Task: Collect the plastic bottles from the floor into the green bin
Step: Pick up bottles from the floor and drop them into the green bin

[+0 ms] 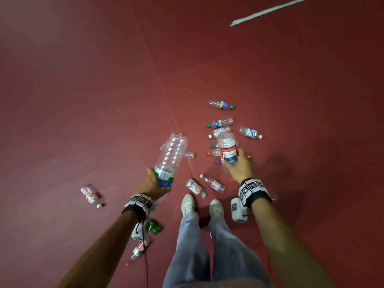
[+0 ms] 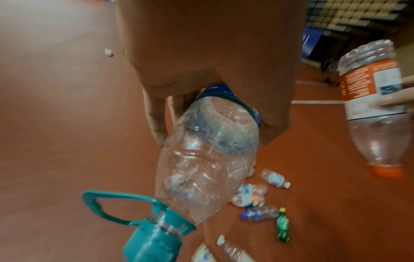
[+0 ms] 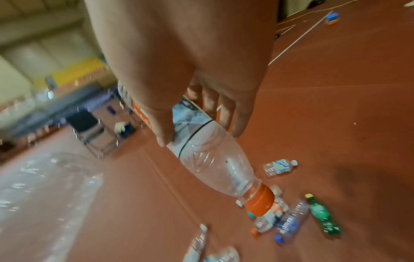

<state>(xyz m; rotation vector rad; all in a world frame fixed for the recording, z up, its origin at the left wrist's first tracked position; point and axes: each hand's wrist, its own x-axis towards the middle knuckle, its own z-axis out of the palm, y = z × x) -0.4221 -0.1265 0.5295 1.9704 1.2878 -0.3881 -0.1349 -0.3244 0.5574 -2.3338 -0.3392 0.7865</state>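
My left hand (image 1: pixel 154 183) grips a large clear bottle (image 1: pixel 171 161) at its green and blue label; its teal cap with a loop handle (image 2: pixel 154 235) points down in the left wrist view. My right hand (image 1: pixel 239 167) holds a clear bottle with a red label (image 1: pixel 227 148); its orange cap (image 3: pixel 260 202) points down in the right wrist view. Both are lifted above the floor. Several small bottles (image 1: pixel 221 122) lie scattered on the red floor ahead of my feet. No green bin is in view.
One bottle (image 1: pixel 91 195) lies apart at the left, and a green bottle (image 1: pixel 154 225) and another clear one (image 1: pixel 138 250) lie under my left forearm. My shoes (image 1: pixel 188 204) stand just behind two bottles (image 1: pixel 195 188). A white line (image 1: pixel 270 10) crosses the far floor.
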